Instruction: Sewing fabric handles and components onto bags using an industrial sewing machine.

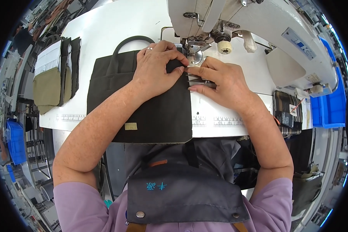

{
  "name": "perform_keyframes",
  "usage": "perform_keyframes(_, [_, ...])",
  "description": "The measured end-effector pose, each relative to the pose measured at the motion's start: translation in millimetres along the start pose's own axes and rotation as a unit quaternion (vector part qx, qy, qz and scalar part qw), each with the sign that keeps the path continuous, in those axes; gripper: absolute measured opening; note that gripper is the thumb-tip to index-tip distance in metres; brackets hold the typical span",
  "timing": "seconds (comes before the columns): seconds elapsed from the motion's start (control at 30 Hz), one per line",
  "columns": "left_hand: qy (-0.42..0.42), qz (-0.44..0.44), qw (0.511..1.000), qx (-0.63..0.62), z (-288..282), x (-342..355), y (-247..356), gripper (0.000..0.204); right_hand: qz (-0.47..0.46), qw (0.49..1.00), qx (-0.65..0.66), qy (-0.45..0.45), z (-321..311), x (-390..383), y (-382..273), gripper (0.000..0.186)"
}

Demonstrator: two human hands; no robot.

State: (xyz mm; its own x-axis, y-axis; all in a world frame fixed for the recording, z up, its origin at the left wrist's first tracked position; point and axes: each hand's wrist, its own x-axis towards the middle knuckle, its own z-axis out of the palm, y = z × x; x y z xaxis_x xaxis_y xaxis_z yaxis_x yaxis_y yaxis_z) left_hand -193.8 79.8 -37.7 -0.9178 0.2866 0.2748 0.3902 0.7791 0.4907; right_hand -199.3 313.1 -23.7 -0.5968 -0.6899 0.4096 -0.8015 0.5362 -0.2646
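Note:
A dark fabric bag panel (154, 116) with a curved handle (133, 40) lies flat on the white sewing table. Its right edge runs up to the presser foot area of a white sewing machine (272, 21). My left hand (154, 71) rests on the panel's upper part, thumb and fingertips pinching its edge just in front of the needle. Against that same edge, the index fingertip of my right hand (226, 81) meets the left fingertips. Held in the right hand are metal thread snips (200, 82), their blades pointing left toward the fabric.
Cut fabric pieces in olive, white and dark (48, 85) are piled at the table's left. A plaid fabric item (292, 123) sits at the right end, by a blue bin (330, 104). Ruler markings (224, 122) run along the front edge. Another blue bin (16, 141) stands farther left.

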Motion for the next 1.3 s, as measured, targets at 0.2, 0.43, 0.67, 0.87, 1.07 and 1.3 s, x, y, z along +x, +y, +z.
perform_keyframes(0.2, [0.007, 0.008, 1.0, 0.002, 0, 1, 1, 0.017, -0.023, 0.994, -0.098, -0.03, 0, 0, 0, 0.037])
perform_keyframes(0.43, [0.051, 0.102, 0.993, -0.016, -3, -5, -12, 0.019, -0.055, 0.988, -0.144, -0.021, 2, 3, -7, 0.041])
perform_keyframes(0.67, [-0.028, 0.103, 0.99, 0.092, -14, -43, 14, 0.05, -0.042, 0.992, -0.116, -0.004, 4, -1, -5, 0.039])
perform_keyframes(0.87, [-0.038, 0.102, 0.989, 0.103, -13, -44, 13, 0.057, -0.003, 0.996, -0.09, -0.02, 4, -3, -6, 0.041])
perform_keyframes(1.07, [-0.041, 0.098, 0.989, 0.106, -11, -34, 11, 0.055, 0.019, 0.997, -0.077, -0.016, 7, -2, 0, 0.041])
perform_keyframes(1.3, [-0.041, 0.093, 0.99, 0.103, -9, -11, 1, 0.053, 0.036, 0.996, -0.085, -0.021, 6, 0, 3, 0.042])
